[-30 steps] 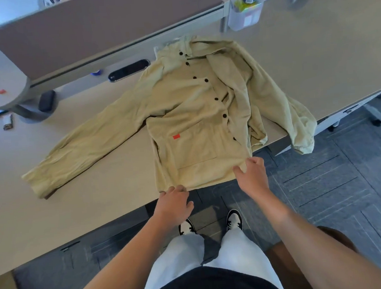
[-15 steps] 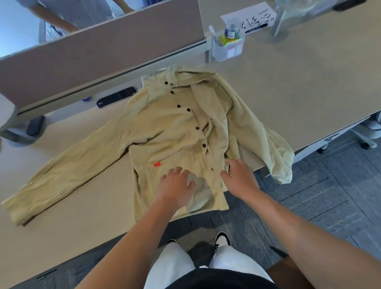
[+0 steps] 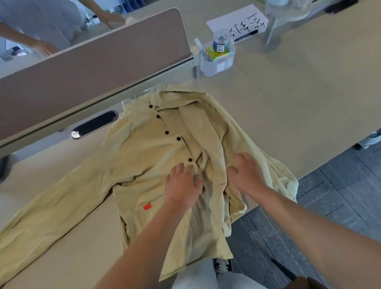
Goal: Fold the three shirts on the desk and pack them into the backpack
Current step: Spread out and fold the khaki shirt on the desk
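Observation:
One pale yellow button-up shirt (image 3: 144,154) with dark buttons and a small red tag lies front-up on the beige desk (image 3: 295,104). Its left sleeve stretches out flat toward the lower left, and its right sleeve is bunched and hangs over the desk's front edge. My left hand (image 3: 181,186) lies flat on the shirt's middle, just below the lowest visible button. My right hand (image 3: 246,174) rests with spread fingers on the folded-over right front panel. The hem drapes off the desk toward my legs. No backpack or other shirts are in view.
A brown divider panel (image 3: 83,68) runs along the desk's far side, with a person standing behind it. A clear organiser cup (image 3: 217,60), a written paper sheet (image 3: 239,22) and a lamp base (image 3: 272,39) stand at the back right. Grey carpet floor lies at the right.
Both hands have moved up from the shirt's hem to its middle, sliding over the cloth. The view has tilted forward, so the shirt sits lower in the frame.

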Action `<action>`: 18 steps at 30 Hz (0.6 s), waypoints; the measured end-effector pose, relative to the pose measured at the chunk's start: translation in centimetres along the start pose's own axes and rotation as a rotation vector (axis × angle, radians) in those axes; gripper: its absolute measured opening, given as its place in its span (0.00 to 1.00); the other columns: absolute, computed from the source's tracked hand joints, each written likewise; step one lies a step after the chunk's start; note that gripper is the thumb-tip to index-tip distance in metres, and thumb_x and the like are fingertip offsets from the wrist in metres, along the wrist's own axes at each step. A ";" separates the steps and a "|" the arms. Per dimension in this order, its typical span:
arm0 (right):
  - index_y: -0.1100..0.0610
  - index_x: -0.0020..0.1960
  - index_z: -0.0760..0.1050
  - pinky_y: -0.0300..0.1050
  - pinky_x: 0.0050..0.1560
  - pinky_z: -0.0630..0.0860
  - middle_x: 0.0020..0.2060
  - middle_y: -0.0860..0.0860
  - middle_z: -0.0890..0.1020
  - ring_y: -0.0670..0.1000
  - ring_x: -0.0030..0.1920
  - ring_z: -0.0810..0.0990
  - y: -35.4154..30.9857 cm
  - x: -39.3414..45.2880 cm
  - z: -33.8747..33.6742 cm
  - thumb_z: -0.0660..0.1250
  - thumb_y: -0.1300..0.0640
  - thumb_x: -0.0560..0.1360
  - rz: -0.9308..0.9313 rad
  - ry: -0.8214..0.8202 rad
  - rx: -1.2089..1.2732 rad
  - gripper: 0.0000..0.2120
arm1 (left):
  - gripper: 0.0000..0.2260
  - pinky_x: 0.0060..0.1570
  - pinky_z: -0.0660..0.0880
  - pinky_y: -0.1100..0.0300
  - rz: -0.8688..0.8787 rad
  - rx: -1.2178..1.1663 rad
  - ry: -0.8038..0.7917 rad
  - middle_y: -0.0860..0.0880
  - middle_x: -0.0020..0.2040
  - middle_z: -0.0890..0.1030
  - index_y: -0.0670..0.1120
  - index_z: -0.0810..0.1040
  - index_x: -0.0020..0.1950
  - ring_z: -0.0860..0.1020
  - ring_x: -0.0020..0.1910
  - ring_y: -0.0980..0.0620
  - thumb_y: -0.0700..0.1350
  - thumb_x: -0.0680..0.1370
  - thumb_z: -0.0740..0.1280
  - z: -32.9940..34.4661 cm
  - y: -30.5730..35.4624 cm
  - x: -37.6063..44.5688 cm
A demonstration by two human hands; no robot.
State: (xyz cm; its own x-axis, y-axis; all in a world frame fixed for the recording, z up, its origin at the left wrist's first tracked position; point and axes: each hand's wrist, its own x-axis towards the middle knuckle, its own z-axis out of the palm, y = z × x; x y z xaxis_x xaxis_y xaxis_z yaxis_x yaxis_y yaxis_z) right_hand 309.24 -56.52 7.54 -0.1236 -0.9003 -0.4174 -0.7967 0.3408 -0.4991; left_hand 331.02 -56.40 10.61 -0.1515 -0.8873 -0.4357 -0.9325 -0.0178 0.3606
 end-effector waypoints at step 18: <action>0.45 0.85 0.39 0.60 0.82 0.38 0.85 0.50 0.40 0.52 0.84 0.38 4.7 16.2 2.6 0.46 0.43 0.86 0.036 0.206 -0.364 0.31 | 0.28 0.75 0.48 0.26 -0.061 0.143 0.018 0.46 0.85 0.40 0.58 0.41 0.84 0.38 0.83 0.43 0.61 0.85 0.42 4.4 0.7 18.5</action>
State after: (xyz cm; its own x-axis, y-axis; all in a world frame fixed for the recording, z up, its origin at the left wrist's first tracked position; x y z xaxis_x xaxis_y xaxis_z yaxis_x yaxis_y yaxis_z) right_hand 305.07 -68.84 -3.55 -0.2414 -0.9374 -0.2511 -0.9423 0.2883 -0.1702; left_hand 326.17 -70.76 -0.82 -0.0885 -0.8947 -0.4378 -0.9772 -0.0072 0.2122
